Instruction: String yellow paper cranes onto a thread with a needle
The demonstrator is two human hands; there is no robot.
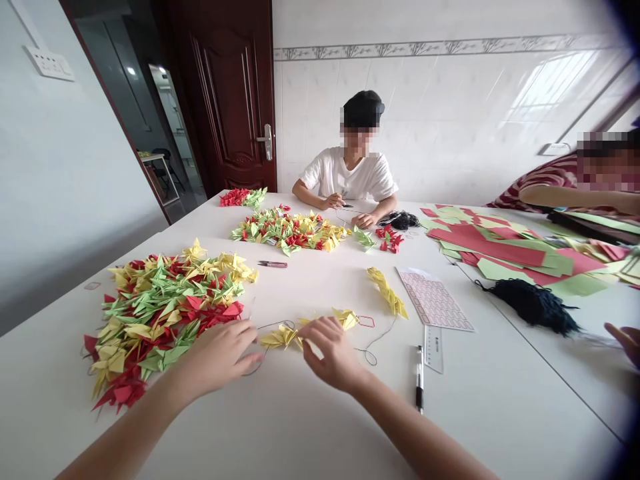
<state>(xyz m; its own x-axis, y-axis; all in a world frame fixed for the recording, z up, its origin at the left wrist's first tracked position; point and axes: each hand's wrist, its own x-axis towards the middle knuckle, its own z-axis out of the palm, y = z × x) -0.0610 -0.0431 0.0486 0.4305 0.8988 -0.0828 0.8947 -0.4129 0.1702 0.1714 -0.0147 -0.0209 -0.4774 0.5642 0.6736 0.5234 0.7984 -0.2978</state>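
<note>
My left hand [220, 353] is over the table beside the right edge of a large pile of red, green and yellow folded paper pieces [160, 300]. Its fingers are slightly bent and apart, and nothing shows in them. Near its fingertips runs a dark thread. My right hand [330, 350] touches a row of yellow folded paper pieces [283, 337] with its fingers curled down; whether it grips one is hidden. More yellow pieces [346, 319] lie just beyond this hand. The thread continues to the right, toward a twisted yellow strand [387, 292].
Small scissors [273, 264], a pen [419, 380], a ruler [433, 348] and a pink patterned card [435, 299] lie on the white table [340, 427]. Black thread bundles [533, 305] and cut paper [500, 247] are right. Two people sit around the table.
</note>
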